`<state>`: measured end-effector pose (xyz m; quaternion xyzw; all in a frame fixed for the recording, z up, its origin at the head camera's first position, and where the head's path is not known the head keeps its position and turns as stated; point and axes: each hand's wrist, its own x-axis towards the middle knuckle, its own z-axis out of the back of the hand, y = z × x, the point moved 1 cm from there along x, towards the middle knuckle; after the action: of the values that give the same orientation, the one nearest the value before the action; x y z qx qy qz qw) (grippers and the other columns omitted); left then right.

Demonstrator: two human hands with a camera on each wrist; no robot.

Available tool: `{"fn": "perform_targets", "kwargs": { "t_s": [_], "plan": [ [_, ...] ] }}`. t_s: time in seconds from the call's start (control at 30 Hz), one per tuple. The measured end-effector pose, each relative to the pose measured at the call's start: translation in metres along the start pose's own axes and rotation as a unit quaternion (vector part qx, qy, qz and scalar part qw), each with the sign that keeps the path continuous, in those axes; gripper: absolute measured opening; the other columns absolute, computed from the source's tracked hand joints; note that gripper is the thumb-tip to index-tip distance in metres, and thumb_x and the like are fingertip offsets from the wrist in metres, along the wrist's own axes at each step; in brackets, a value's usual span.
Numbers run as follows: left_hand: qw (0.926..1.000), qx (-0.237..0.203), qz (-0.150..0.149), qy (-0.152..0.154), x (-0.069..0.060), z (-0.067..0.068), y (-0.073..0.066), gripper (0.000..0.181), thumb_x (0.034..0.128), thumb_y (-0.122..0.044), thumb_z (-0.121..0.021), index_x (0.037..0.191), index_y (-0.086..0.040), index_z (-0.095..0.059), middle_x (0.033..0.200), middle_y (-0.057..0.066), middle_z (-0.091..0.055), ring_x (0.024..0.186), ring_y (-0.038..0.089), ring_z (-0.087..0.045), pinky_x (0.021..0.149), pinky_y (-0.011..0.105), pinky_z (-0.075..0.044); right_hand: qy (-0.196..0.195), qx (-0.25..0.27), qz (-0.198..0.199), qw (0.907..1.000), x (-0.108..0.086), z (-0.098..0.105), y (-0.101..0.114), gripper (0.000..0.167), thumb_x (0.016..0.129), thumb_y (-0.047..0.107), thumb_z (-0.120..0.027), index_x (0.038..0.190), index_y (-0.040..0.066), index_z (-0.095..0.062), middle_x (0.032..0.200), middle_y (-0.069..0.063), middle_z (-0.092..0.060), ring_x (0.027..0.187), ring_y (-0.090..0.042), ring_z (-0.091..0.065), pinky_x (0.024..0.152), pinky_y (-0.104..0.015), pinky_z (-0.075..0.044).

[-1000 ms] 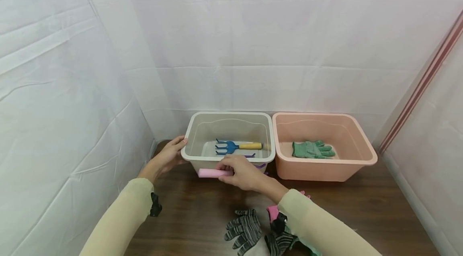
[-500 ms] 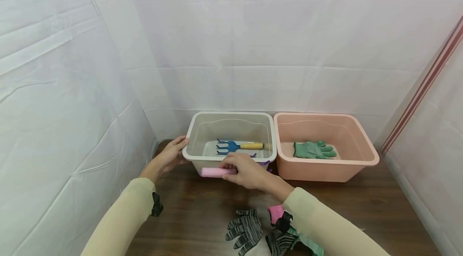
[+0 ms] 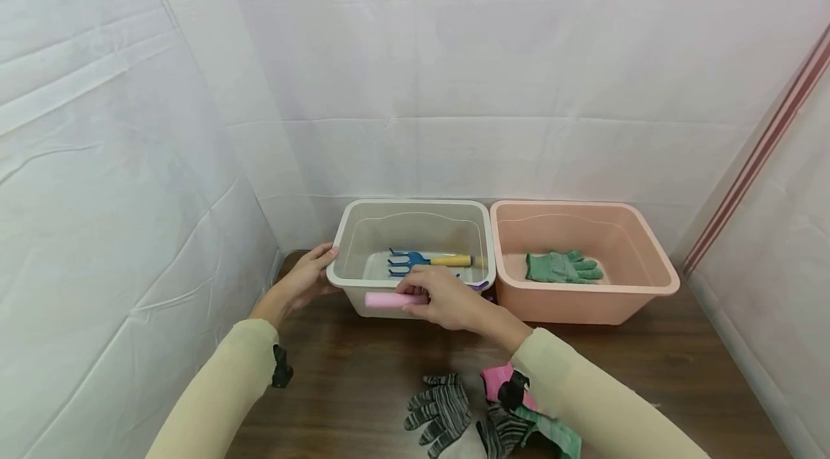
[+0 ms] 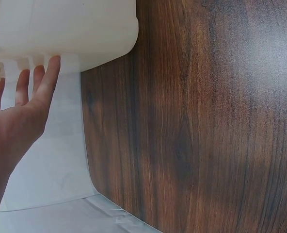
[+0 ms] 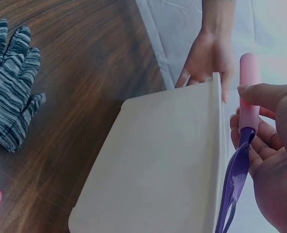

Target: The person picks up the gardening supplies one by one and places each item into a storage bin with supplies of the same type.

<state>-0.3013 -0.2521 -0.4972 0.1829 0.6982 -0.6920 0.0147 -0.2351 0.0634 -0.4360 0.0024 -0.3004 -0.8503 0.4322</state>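
In the head view my right hand (image 3: 447,298) holds a purple hand rake by its pink handle (image 3: 392,300), in front of the grey bin's (image 3: 382,284) near rim. The right wrist view shows thumb and fingers round that handle and the purple metal head (image 5: 236,174) beside the rim; its tines are mostly hidden. My left hand (image 3: 303,277) grips the bin's left edge, thumb at the rim, fingers against the outer wall. Inside the grey bin lies a blue hand rake (image 3: 410,261) with a yellow handle.
A pink bin (image 3: 583,304) stands right beside the grey one, with a green glove (image 3: 563,268) inside. Nearer on the wooden table (image 3: 350,387) lie a striped grey glove (image 3: 441,412) and a pile of pink, striped and green gloves (image 3: 551,430). White sheeting (image 3: 415,84) encloses the table.
My right hand has shifted slightly right and up with the purple hand rake, its pink handle rising towards the grey bin's rim. The left hand stays on the bin's edge.
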Motion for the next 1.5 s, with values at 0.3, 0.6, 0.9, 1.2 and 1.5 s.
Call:
{"fn": "perform_targets", "kwargs": {
  "t_s": [0.3, 0.6, 0.9, 1.2, 1.5],
  "plan": [
    [0.9999, 0.000, -0.004, 0.010, 0.001, -0.002, 0.004, 0.060, 0.1170, -0.035, -0.039, 0.164, -0.002, -0.023, 0.165, 0.031, -0.027, 0.142, 0.039, -0.045, 0.112, 0.068, -0.041, -0.013, 0.001, -0.003, 0.9999, 0.007, 0.006, -0.008, 0.021, 0.095, 0.017, -0.082, 0.115, 0.011, -0.077, 0.098, 0.004, -0.065, 0.084, -0.010, -0.057, 0.075, -0.025, -0.051],
    [0.9999, -0.012, 0.003, 0.005, 0.000, 0.000, 0.003, 0.058, 0.1177, -0.033, -0.037, 0.166, -0.005, -0.021, 0.166, 0.029, -0.029, 0.151, 0.049, -0.031, 0.113, 0.067, -0.040, -0.009, 0.006, -0.010, 0.9999, 0.019, 0.012, -0.017, 0.020, 0.096, 0.014, -0.081, 0.115, 0.009, -0.077, 0.098, 0.002, -0.065, 0.086, -0.012, -0.057, 0.076, -0.026, -0.051],
    [0.9998, -0.020, 0.006, 0.006, 0.001, 0.002, 0.002, 0.060, 0.1174, -0.033, -0.039, 0.167, -0.005, -0.020, 0.168, 0.027, -0.027, 0.153, 0.048, -0.030, 0.116, 0.071, -0.033, -0.016, -0.018, -0.024, 0.9994, 0.033, 0.015, -0.034, 0.019, 0.095, 0.012, -0.082, 0.112, 0.009, -0.077, 0.101, 0.000, -0.070, 0.090, -0.013, -0.062, 0.080, -0.028, -0.053],
    [0.9998, -0.017, 0.005, 0.006, 0.001, 0.003, 0.004, 0.062, 0.1170, -0.036, -0.040, 0.167, -0.005, -0.020, 0.168, 0.027, -0.026, 0.153, 0.048, -0.029, 0.115, 0.069, -0.036, -0.018, -0.025, -0.048, 0.9984, 0.045, 0.014, -0.052, 0.018, 0.093, 0.010, -0.082, 0.111, 0.007, -0.077, 0.099, -0.002, -0.071, 0.090, -0.016, -0.064, 0.083, -0.030, -0.055],
    [0.9998, -0.018, 0.002, 0.005, 0.000, 0.003, 0.003, 0.061, 0.1170, -0.035, -0.040, 0.166, -0.004, -0.021, 0.167, 0.028, -0.028, 0.152, 0.048, -0.031, 0.116, 0.070, -0.034, -0.023, -0.022, -0.074, 0.9967, 0.056, 0.014, -0.060, 0.018, 0.094, 0.011, -0.081, 0.111, 0.008, -0.078, 0.099, -0.003, -0.069, 0.089, -0.016, -0.062, 0.081, -0.031, -0.055]
  ]
}}
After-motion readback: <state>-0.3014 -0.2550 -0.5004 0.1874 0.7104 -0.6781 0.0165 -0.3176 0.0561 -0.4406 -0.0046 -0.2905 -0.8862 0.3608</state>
